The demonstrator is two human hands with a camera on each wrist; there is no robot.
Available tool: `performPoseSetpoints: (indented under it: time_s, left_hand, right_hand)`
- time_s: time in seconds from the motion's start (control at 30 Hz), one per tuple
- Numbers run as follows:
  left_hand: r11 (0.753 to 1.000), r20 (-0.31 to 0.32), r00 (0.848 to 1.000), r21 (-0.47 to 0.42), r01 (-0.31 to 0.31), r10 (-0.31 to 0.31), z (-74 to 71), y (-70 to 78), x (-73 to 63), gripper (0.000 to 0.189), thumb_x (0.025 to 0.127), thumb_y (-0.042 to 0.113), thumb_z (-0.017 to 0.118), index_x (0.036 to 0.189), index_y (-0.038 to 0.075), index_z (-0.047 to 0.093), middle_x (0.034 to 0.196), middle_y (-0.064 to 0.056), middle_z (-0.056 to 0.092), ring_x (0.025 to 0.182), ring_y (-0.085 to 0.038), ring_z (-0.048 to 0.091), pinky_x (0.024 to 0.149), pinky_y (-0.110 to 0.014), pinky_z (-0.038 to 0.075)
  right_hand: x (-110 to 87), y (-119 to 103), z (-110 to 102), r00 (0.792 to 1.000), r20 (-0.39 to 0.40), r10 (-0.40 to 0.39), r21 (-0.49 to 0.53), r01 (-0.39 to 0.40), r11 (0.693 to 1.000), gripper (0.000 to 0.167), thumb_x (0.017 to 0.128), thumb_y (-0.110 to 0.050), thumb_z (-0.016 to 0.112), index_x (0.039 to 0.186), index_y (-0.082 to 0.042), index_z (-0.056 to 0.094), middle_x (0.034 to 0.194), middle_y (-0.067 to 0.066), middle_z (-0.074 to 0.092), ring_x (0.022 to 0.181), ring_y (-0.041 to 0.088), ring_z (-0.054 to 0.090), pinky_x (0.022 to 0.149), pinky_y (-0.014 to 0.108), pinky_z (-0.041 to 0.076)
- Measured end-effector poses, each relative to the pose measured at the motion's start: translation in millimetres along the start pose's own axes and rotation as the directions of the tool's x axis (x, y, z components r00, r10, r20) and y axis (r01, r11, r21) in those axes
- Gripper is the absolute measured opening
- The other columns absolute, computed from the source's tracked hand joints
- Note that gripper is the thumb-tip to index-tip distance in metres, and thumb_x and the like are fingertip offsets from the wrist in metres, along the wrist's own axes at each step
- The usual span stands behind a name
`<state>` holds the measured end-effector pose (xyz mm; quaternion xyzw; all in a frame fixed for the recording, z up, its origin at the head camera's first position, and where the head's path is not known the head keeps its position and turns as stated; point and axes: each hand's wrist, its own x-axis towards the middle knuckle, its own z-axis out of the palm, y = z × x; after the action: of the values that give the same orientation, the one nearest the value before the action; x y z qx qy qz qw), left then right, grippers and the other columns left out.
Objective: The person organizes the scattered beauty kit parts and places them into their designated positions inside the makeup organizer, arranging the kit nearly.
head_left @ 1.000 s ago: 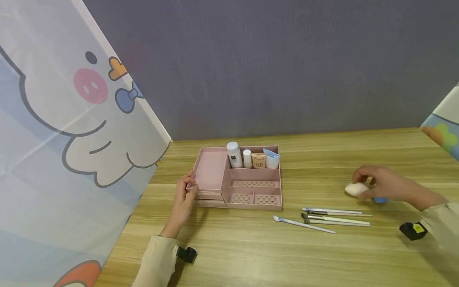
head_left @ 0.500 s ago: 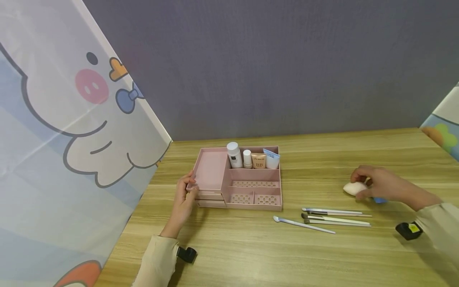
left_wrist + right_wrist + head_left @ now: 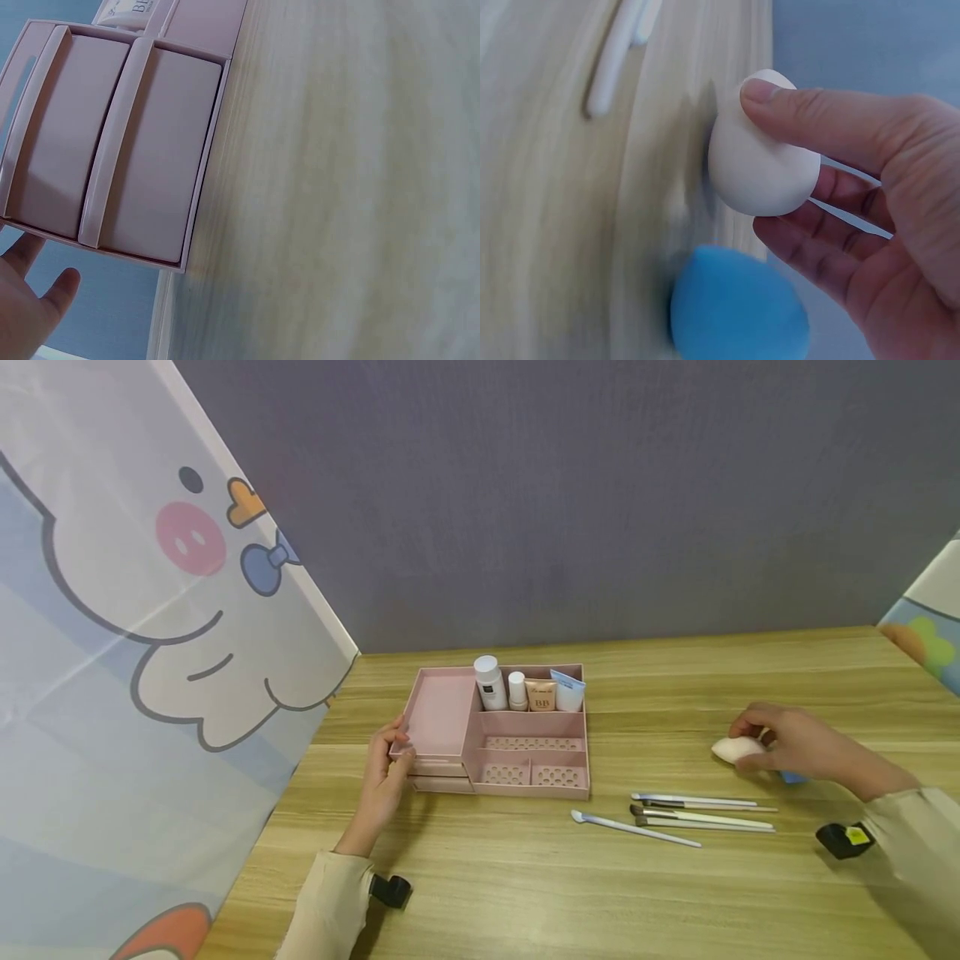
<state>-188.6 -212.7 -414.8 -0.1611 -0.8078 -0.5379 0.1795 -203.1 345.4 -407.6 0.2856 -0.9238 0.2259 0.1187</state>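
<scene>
My right hand (image 3: 798, 743) pinches a white makeup sponge (image 3: 737, 749) between thumb and fingers, just over the right of the table. In the right wrist view the thumb lies across the sponge's (image 3: 757, 165) side. A blue makeup sponge (image 3: 739, 304) sits close by, mostly hidden behind the hand in the head view. On the left, my left hand (image 3: 384, 785) rests against the front left corner of a pink makeup organizer (image 3: 442, 714). In the left wrist view a finger touches the organizer's side, while the thumb stands apart from it. Both organizer drawers (image 3: 161, 150) are closed.
The organizer's back compartment holds a white bottle (image 3: 491, 685), a small white-capped bottle (image 3: 517, 692), a BB cream tube (image 3: 541, 695) and a blue-white tube (image 3: 568, 692). Several makeup brushes (image 3: 705, 818) lie in front. A grey panel (image 3: 570, 502) closes the table's back.
My right hand has shifted slightly left with the white sponge in its fingers, away from the blue sponge. The left hand and the organizer have stayed in place.
</scene>
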Motion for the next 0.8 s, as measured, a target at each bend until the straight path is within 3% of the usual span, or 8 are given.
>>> performPoseSetpoints:
  time_s: [0.23, 0.53, 0.8]
  left_hand:
    - [1.000, 0.005, 1.000, -0.002, 0.009, -0.009, -0.2, -1.5, 0.6, 0.015, 0.097, 0.000, 0.048, 0.110, -0.006, 0.046, 0.151, -0.024, 0.036, 0.141, -0.040, 0.029, 0.090, -0.022, 0.031]
    - [1.000, 0.012, 1.000, 0.003, 0.011, -0.011, -0.3, -0.3, 0.8, 0.016, 0.097, 0.000, 0.047, 0.111, -0.006, 0.045, 0.150, -0.024, 0.036, 0.141, -0.041, 0.029, 0.090, -0.024, 0.030]
    - [1.000, 0.008, 1.000, -0.011, 0.003, -0.002, 0.1, -0.4, 0.0, 0.016, 0.095, -0.002, 0.047, 0.111, -0.007, 0.044, 0.149, -0.026, 0.035, 0.140, -0.043, 0.029, 0.087, -0.020, 0.034]
  right_hand:
    - [9.2, -10.8, 3.3, 1.000, -0.007, 0.004, -0.019, -0.004, 1.000, 0.039, 0.063, -0.013, 0.093, 0.092, -0.015, 0.067, 0.085, -0.015, 0.057, 0.075, -0.004, 0.051, 0.060, 0.026, 0.049]
    - [23.1, -26.7, 11.1, 0.996, -0.054, -0.076, 0.021, 0.077, 0.997, 0.039, 0.062, -0.006, 0.092, 0.091, -0.013, 0.068, 0.085, -0.014, 0.059, 0.074, -0.002, 0.053, 0.060, 0.026, 0.050]
    - [34.5, -42.7, 19.7, 0.993, -0.046, -0.110, 0.061, 0.112, 0.992, 0.036, 0.064, -0.008, 0.091, 0.091, -0.014, 0.067, 0.086, -0.014, 0.058, 0.075, -0.001, 0.054, 0.060, 0.026, 0.051]
